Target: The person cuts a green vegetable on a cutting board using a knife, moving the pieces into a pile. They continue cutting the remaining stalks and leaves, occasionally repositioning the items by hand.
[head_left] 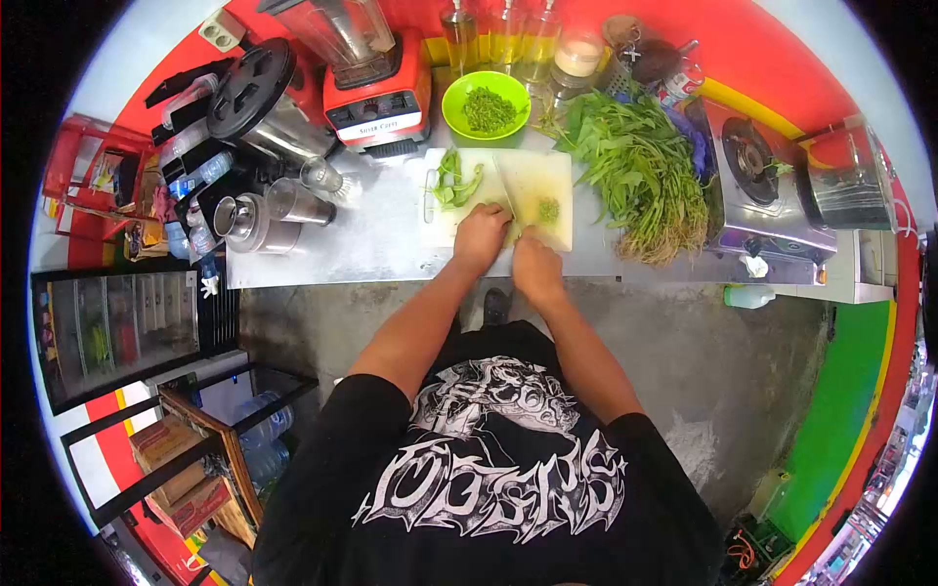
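A white cutting board (459,227) lies on the steel counter (371,244). My right hand (537,266) grips a knife (508,190) whose blade points away from me across the board. My left hand (480,237) is curled just left of the blade, pressing a small bunch of green stalks against the board. To the right of the blade sits a little pile of chopped greens (548,209). Uncut green pieces (454,184) rest on the board's left part. A green bowl (486,104) with chopped greens stands behind the board.
A large heap of leafy greens (640,166) lies right of the board, beside a gas stove (757,186) and a pot (845,181). A red blender (376,83), metal cups (264,215) and bottles (508,39) crowd the back and left.
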Demonstrator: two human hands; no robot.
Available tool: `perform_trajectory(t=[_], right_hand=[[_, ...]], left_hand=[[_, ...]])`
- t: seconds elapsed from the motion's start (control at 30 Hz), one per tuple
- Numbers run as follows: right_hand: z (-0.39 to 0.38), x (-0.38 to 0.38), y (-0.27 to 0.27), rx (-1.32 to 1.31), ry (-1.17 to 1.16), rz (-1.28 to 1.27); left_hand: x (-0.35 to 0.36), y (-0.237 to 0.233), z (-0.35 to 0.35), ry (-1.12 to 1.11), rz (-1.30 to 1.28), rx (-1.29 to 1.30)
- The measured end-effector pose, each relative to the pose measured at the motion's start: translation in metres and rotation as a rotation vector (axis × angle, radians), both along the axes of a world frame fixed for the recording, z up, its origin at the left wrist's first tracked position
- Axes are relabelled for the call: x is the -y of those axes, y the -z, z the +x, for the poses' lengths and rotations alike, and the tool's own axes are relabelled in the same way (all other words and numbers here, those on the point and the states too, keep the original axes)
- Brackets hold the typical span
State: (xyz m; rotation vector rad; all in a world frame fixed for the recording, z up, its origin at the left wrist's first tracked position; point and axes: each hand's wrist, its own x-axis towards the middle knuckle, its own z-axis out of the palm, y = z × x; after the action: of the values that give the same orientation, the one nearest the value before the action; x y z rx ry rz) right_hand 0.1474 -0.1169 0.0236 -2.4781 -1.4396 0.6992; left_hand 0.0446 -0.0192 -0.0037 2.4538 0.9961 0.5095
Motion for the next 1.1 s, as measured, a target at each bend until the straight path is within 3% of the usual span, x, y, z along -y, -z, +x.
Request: perform_trajectory(t=[0.17, 0.27, 0.47, 0.57, 0.63, 0.73, 0.83, 1.1], right_hand=[[-0.007, 0.004, -0.015, 0.069, -0.099, -0.012], [-0.008, 0.005, 0.002, 0.038, 0.034, 0.000], [-0.005, 0.005, -0.012, 0.014, -0.087, 0.023], [-0.009, 0.003, -0.004, -0.006, 0.053, -0.042], [-0.002, 0.001, -0.004, -0.123, 0.007, -0.022], [0.003, 0.000, -0.007, -0.032, -0.121, -0.027], [-0.007, 0.004, -0.009, -0.054, -0.009, -0.013], [0.000, -0.005, -0.013, -0.040, -0.086, -0.070]], left_hand=[[-0.003, 0.005, 0.001, -0.002, 0.020, -0.038], [-0.002, 0.001, 0.003, -0.008, 0.004, -0.048], [0.001, -0.001, 0.004, -0.047, 0.015, -0.072], [0.003, -0.002, 0.004, -0.049, 0.000, -0.079], [0.005, -0.007, 0.003, -0.078, -0.014, -0.013], [0.006, -0.003, 0.004, -0.112, 0.005, 0.027], [0.006, 0.001, 0.005, -0.120, 0.010, 0.010], [0.014, -0.002, 0.006, -0.156, 0.038, -0.007]])
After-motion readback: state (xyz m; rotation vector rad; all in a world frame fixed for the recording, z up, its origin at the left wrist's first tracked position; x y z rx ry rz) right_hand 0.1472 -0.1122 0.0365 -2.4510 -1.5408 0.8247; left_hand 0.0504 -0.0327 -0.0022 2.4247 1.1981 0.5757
